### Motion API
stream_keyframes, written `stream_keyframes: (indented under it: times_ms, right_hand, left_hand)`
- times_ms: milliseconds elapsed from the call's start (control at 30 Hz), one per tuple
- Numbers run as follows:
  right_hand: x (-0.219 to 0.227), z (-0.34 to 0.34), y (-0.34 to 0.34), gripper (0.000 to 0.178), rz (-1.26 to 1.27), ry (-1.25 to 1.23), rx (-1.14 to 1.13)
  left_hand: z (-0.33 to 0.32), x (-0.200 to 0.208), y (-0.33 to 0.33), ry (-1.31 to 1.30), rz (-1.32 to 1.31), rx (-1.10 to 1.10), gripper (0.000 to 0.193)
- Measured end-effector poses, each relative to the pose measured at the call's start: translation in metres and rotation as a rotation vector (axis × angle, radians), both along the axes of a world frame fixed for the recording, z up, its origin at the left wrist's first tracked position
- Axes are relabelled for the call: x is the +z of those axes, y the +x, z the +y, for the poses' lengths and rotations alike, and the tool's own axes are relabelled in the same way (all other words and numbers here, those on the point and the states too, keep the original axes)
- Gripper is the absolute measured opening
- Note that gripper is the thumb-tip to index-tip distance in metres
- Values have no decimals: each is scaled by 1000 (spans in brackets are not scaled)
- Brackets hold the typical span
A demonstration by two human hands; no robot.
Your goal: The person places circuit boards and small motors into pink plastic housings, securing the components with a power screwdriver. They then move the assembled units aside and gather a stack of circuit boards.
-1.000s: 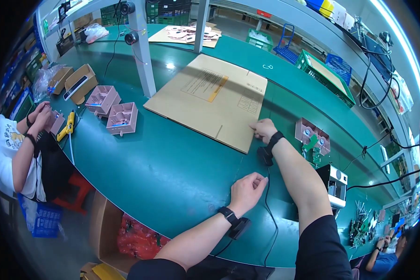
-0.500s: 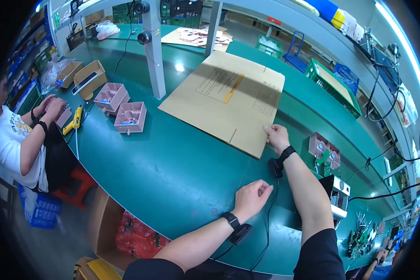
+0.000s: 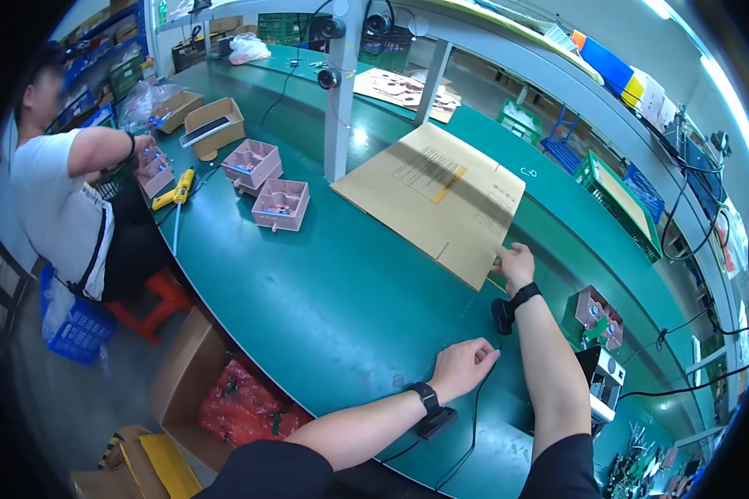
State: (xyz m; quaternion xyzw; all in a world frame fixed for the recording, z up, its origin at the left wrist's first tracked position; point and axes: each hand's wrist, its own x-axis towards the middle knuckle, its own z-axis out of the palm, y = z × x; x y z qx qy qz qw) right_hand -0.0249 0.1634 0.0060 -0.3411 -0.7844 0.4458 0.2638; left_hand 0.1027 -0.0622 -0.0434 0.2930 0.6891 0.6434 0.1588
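A flattened cardboard carton (image 3: 391,187) with printed panels and an orange label lies on the green table (image 3: 349,324) in front of me. At its near right corner, my right hand (image 3: 518,268) has the edge between thumb and bent fingers; part of the grip is hidden. My left hand (image 3: 464,370) is loosely closed over the table nearer to me, apart from the carton, with nothing visible in it. Each wrist wears a black band with a small dark device.
Two pink plastic housings (image 3: 280,205) stand left, near a yellow glue gun (image 3: 175,190). A seated co-worker (image 3: 62,191) handles another housing. A grey post (image 3: 338,125) rises behind the carton. At right are a pink housing (image 3: 599,312) and white device (image 3: 607,384). Cables cross the table.
My view has swung left and the scene has shifted in it. The carton has slid slightly away from me with my right hand at its corner. My left hand stays loosely closed.
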Motion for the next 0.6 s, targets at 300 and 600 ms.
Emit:
stream_keyframes:
  times_ms: [300,600]
  right_hand:
    - [129,-183,164,38,122,413,373]
    - [48,-279,421,48,-297,425,363]
  left_hand:
    - [-4,-12,11,163,144,-252,31]
    - [-81,26,-67,162,109,-7,26]
